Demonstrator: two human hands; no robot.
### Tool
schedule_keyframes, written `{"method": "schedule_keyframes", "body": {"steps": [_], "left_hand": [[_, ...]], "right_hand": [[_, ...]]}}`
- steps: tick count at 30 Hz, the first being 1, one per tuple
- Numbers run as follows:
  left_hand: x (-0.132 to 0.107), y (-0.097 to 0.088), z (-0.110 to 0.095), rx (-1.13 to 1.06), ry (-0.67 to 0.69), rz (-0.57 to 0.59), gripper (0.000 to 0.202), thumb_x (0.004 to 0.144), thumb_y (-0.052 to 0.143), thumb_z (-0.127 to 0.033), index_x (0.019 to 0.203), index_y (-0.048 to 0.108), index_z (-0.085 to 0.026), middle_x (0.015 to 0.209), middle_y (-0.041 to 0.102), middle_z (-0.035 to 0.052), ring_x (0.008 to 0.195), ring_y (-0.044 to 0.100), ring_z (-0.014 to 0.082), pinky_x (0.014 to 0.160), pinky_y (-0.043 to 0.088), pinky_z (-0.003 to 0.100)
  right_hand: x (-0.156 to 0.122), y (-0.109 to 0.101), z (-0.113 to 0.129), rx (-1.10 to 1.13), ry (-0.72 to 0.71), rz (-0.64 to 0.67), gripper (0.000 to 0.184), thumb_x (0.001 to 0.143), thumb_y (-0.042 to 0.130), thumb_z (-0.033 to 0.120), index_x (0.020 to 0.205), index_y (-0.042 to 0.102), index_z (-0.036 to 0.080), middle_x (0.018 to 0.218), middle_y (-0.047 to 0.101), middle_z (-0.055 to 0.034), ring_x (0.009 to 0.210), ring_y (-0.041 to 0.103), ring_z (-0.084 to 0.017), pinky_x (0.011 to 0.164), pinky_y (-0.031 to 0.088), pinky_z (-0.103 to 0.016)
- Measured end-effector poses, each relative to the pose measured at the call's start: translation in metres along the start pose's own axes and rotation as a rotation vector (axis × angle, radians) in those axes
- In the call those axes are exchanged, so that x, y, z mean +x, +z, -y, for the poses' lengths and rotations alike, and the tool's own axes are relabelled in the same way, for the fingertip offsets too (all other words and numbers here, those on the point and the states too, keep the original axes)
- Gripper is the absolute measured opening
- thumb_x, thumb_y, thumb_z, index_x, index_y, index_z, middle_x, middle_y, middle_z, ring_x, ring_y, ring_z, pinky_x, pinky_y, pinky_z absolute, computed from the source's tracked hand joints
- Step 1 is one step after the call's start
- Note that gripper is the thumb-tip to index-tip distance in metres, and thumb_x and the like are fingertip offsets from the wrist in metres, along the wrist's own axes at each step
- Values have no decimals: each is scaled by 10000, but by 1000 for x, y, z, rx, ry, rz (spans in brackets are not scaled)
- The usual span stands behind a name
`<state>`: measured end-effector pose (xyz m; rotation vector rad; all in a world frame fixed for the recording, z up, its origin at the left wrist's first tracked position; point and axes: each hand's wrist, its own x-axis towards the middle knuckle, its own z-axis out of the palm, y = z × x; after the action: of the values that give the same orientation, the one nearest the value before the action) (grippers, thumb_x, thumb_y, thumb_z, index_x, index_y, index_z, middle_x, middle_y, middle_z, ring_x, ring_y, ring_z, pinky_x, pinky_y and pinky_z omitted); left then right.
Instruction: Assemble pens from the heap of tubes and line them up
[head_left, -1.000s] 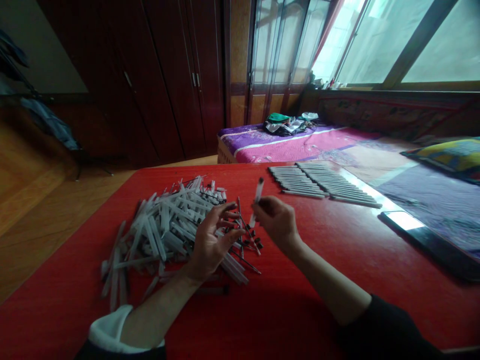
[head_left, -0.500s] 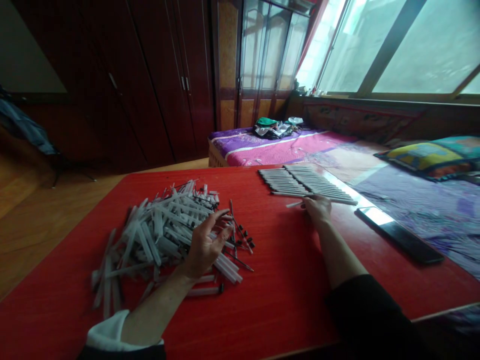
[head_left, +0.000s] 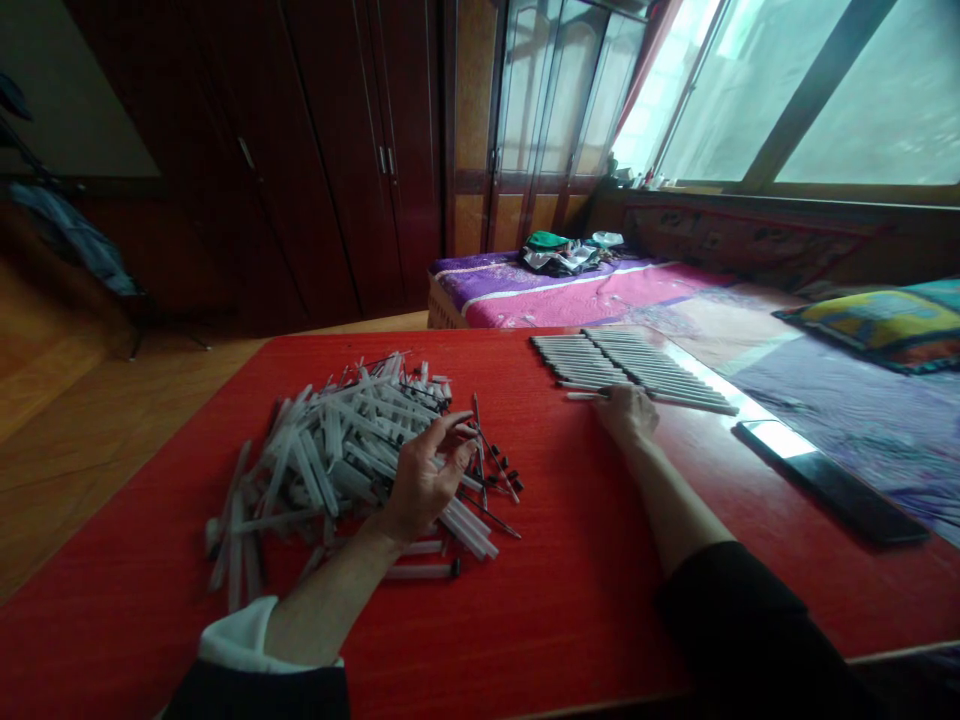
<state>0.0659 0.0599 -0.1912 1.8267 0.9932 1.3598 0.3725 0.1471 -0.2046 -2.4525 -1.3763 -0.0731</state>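
Observation:
A loose heap of clear pen barrels [head_left: 330,455] lies on the left half of the red table [head_left: 570,560], with thin dark refills and small black caps [head_left: 491,465] at its right edge. My left hand [head_left: 427,480] hovers over that edge, fingers spread and curled, holding nothing. My right hand [head_left: 628,410] reaches to the far right and presses a finished white pen [head_left: 586,396] against the near end of a neat row of assembled pens [head_left: 637,365]. Its fingers are closed on that pen.
A dark phone [head_left: 829,480] lies near the table's right edge. Beyond the table stand a bed with a purple and pink cover [head_left: 570,285], a colourful pillow [head_left: 877,325], dark wardrobes [head_left: 315,160] and large windows [head_left: 795,90]. Wooden floor lies to the left.
My right hand carried the pen from beside the heap over to the row and set it down at the row's near end. My left hand stayed over the heap.

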Motion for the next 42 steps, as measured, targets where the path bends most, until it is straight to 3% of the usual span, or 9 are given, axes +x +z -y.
{"method": "schedule_keyframes", "body": {"steps": [10,15,20,28,33,36,42], "left_hand": [[2,-2,0,23,5,-1,273,843,521,-245,1109,517,-187,899,662,30,755,641,122,726,509,238],[11,-18,-11,137,55,-79,283,839,513,-220,1119,521,-177,881,667,31,740,646,116,729,503,222],[13,-36,-16,250,91,-191,291,840,501,-211,1129,522,-188,876,672,23,745,651,120,731,504,227],[5,-37,-2,293,95,-202,291,850,489,-209,1140,509,-191,808,669,3,712,655,116,684,497,216],[4,-39,0,327,99,-194,289,846,485,-195,1133,514,-184,821,676,11,726,658,121,705,498,226],[4,-40,1,341,98,-189,297,842,486,-196,1138,514,-186,810,677,10,717,655,123,705,502,231],[3,-41,-1,350,118,-178,297,843,478,-192,1137,510,-186,807,682,9,707,651,117,710,502,230]], "right_hand": [[-4,9,6,-93,-305,-37,336,834,414,309,983,693,196,964,633,-121,944,524,-254,787,390,-328],[-10,6,10,-26,-300,-112,364,822,408,276,1075,652,182,1004,619,-115,961,506,-251,809,373,-332],[-8,6,8,17,-295,-206,358,820,393,238,1052,660,179,1013,619,-104,976,492,-248,811,372,-331],[-9,2,5,-193,-380,-19,307,833,405,205,948,689,178,1017,615,-109,998,482,-242,783,379,-307],[-22,-13,18,-232,-375,126,337,848,424,310,1064,639,165,973,639,-139,943,561,-251,738,402,-315],[-27,-20,23,-233,-355,213,331,799,469,247,1074,622,142,947,653,-154,911,595,-255,701,416,-302],[-15,-19,11,-152,-85,167,332,759,453,229,988,680,146,985,650,-173,910,604,-271,690,436,-321]]}}
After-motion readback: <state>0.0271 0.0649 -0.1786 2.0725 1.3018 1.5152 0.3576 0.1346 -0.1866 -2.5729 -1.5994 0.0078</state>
